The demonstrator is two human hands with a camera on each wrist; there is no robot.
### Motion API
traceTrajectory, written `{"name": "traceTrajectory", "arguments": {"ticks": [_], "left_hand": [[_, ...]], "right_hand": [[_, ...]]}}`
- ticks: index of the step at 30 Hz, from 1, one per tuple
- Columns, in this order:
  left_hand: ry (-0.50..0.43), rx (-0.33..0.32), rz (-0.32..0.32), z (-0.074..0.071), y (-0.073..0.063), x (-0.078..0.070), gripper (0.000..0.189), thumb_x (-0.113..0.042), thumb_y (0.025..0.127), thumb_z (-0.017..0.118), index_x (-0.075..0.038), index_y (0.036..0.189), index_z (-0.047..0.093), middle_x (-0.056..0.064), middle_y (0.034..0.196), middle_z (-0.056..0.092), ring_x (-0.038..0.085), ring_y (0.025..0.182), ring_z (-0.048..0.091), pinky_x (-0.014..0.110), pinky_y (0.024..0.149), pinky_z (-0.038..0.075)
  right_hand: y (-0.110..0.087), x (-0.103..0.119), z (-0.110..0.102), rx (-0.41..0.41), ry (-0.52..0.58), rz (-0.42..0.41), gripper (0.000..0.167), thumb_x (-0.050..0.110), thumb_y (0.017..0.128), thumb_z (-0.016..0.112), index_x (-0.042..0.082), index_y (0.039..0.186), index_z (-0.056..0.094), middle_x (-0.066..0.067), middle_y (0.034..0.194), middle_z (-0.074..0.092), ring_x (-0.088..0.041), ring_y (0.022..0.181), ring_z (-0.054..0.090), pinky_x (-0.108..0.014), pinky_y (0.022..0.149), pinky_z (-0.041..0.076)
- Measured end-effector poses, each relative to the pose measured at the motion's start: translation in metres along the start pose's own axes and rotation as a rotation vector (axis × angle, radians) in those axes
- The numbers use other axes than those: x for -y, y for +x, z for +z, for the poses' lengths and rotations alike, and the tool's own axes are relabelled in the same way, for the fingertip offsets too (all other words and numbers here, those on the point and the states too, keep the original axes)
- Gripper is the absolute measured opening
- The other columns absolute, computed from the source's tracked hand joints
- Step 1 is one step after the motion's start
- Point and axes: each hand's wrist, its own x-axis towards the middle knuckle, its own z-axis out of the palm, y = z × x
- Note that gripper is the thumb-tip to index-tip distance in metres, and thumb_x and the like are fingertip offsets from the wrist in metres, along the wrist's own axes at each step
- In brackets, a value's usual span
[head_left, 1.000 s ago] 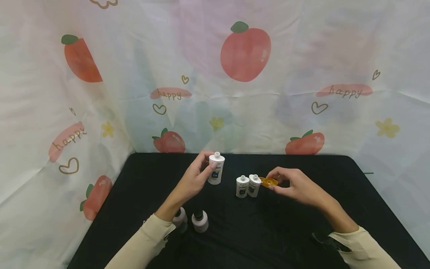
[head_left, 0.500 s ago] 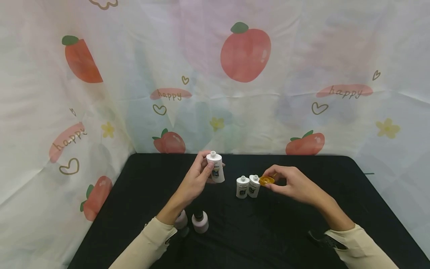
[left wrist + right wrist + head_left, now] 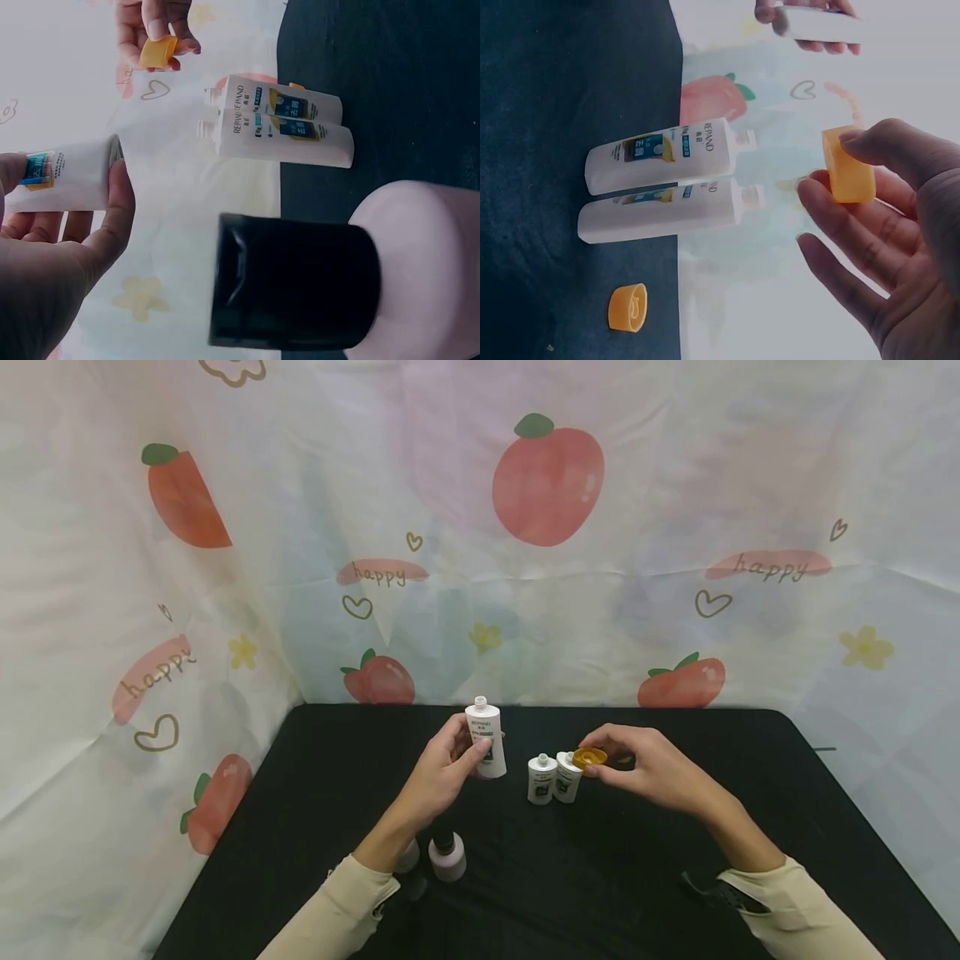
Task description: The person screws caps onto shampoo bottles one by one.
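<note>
Head view: left hand (image 3: pixel 442 768) wrapped round a white bottle (image 3: pixel 486 739), uncapped, held upright above the middle of the black counter (image 3: pixel 637 893); right hand (image 3: pixel 652 768) pinching a yellow cap (image 3: pixel 588 757) just over the right one of two small bottles (image 3: pixel 553 777) that stand touching near the counter's middle; two pink jars with dark lids (image 3: pixel 447 853) toward the near edge, by the left sleeve. Left wrist view: fingers (image 3: pixel 120 202) and thumb curled round the bottle (image 3: pixel 67 178); a dark-lidded jar (image 3: pixel 300 281) fills the foreground; pair of bottles (image 3: pixel 281 127) and cap (image 3: pixel 157 51) beyond. Right wrist view: cap (image 3: pixel 847 165) pinched between thumb and fingertips (image 3: pixel 817 187), other fingers loose; both bottles (image 3: pixel 667 187) have bare necks; second cap (image 3: pixel 627 307) lying on the counter beside them. Handling note: the cap probably seats best held level and centred over a neck, gripped lightly.
</note>
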Motion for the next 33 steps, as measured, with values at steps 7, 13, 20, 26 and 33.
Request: {"name": "traceTrajectory", "arguments": {"ticks": [7,13,20,26,33], "left_hand": [[0.003,-0.003,-0.003,0.004,-0.001,0.001,0.041,-0.014,0.101,0.065,-0.007,0.138,0.05,0.012,0.133,0.061,0.026,0.123,0.058,0.04,0.091,0.058],[0.012,-0.019,0.007,0.009,-0.001,0.002,0.037,-0.011,0.096,0.071,-0.006,0.131,0.059,0.013,0.121,0.065,0.024,0.113,0.062,0.034,0.089,0.058],[-0.001,-0.044,0.006,0.015,-0.005,0.002,0.036,-0.01,0.092,0.076,-0.006,0.126,0.064,0.012,0.116,0.068,0.022,0.107,0.064,0.031,0.088,0.058],[-0.017,-0.054,-0.007,0.02,-0.008,0.0,0.037,-0.008,0.091,0.077,-0.008,0.126,0.065,0.012,0.115,0.068,0.023,0.106,0.065,0.03,0.087,0.058],[-0.015,-0.064,-0.002,0.025,-0.011,0.001,0.038,-0.008,0.089,0.078,-0.008,0.125,0.065,0.01,0.114,0.069,0.022,0.104,0.067,0.043,0.093,0.056]], "right_hand": [[0.005,0.004,0.002,-0.042,0.078,0.016,0.029,0.017,0.092,0.078,0.02,0.118,0.068,0.011,0.101,0.072,-0.006,0.086,0.069,-0.033,0.077,0.06],[0.011,0.007,0.004,-0.074,0.144,0.026,0.028,0.015,0.091,0.079,0.019,0.116,0.068,0.006,0.1,0.072,-0.01,0.085,0.071,-0.028,0.073,0.06],[0.016,0.011,0.005,-0.095,0.192,0.015,0.028,0.013,0.091,0.078,0.018,0.116,0.068,0.004,0.102,0.073,-0.015,0.086,0.072,-0.027,0.072,0.06],[0.019,0.017,0.005,-0.093,0.206,0.013,0.03,0.012,0.091,0.077,0.018,0.119,0.068,0.004,0.106,0.073,-0.016,0.09,0.072,-0.027,0.073,0.059],[0.024,0.021,0.006,-0.076,0.264,-0.034,0.034,0.007,0.093,0.074,0.013,0.126,0.067,0.0,0.113,0.07,-0.017,0.096,0.071,-0.031,0.076,0.06]]}}
